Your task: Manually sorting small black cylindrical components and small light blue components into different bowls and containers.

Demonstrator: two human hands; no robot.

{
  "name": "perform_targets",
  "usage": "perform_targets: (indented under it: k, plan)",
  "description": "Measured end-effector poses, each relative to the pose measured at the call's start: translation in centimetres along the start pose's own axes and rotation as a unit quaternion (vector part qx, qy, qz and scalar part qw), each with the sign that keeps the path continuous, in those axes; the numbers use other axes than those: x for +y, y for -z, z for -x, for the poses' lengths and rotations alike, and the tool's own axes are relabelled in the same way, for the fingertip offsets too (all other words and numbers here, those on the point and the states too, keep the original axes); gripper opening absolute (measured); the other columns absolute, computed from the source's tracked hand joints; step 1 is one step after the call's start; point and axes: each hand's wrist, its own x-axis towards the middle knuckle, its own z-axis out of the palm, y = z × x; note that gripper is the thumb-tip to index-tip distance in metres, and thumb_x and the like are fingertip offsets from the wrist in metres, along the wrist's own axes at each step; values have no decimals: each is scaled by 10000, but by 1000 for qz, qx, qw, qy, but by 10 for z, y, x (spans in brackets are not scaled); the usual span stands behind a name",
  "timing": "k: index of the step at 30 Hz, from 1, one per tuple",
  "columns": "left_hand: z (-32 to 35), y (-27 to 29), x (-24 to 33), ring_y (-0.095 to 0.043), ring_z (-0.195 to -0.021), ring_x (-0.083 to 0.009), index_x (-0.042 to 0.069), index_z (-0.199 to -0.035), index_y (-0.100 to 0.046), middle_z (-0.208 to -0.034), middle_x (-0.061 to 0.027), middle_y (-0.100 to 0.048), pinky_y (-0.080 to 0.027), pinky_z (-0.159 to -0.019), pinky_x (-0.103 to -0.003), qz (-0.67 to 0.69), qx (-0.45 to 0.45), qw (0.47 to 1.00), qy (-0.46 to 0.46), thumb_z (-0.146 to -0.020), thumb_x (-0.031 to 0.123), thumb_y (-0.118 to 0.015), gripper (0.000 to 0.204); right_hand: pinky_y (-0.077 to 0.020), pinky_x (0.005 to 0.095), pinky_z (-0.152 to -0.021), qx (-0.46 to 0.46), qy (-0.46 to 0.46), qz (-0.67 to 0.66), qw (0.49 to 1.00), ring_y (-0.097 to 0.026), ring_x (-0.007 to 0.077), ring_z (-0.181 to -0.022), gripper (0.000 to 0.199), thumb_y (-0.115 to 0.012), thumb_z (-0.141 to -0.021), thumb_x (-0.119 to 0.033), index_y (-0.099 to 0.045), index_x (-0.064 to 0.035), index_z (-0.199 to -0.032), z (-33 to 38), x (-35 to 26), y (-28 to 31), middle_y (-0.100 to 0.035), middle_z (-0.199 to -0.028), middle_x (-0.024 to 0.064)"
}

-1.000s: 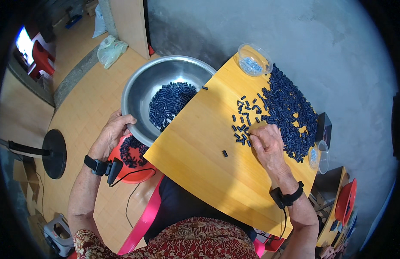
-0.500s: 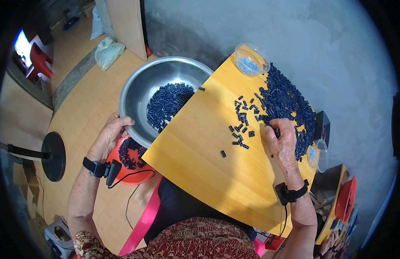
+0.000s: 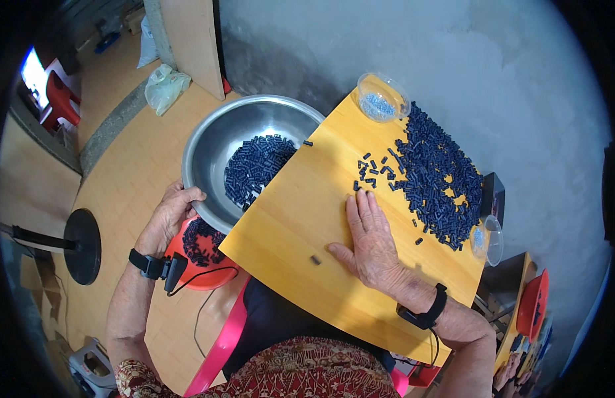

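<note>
Background clutter, mostly off to the left
So there's 1 crumpled pale green plastic bag [image 3: 167,89] sitting on the tan floor [image 3: 138,172], near a light wood panel [image 3: 191,46], with 1 whitish bag [image 3: 148,43] farther back. Top left you get 1 red plastic chair [image 3: 62,103] close to a glowing screen [image 3: 33,71], too washed out to read. Lower down, 1 black disc [image 3: 82,245] with a bar [image 3: 39,237] joined to it is near some brown cardboard [image 3: 42,273], and 1 grey plastic object [image 3: 94,365] with an opening is tucked toward the bottom corner. A hot-pink chair [image 3: 218,338] edge pokes out down low, and a plain grey wall [image 3: 413,40] fills the top right.
</note>
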Motion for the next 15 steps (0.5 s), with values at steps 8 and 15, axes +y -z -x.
perform_targets:
  k: [8,15]
  plan:
    - [-9,5,-8,-494,-528,-51,49,-936,-598,-691,35,-567,-392,-482,-186,13,3,1000,-23,-762,90,-634,182,-222,522,-1125,41,70,-14,997,-237,442,-1401,798,-651,-848,-446,-338,-28,-1451,4,-18,17,-271,-1492,284]
    - [6,-4,-12,-517,-507,-52,11,-999,-578,-721,4,-593,-439,-448,-189,43,39,998,-19,-749,26,-629,255,-235,510,-1123,66,204,-12,977,-260,424,-1399,698,-579,-876,-507,-419,-116,-1432,11,-51,10,-305,-1502,219]
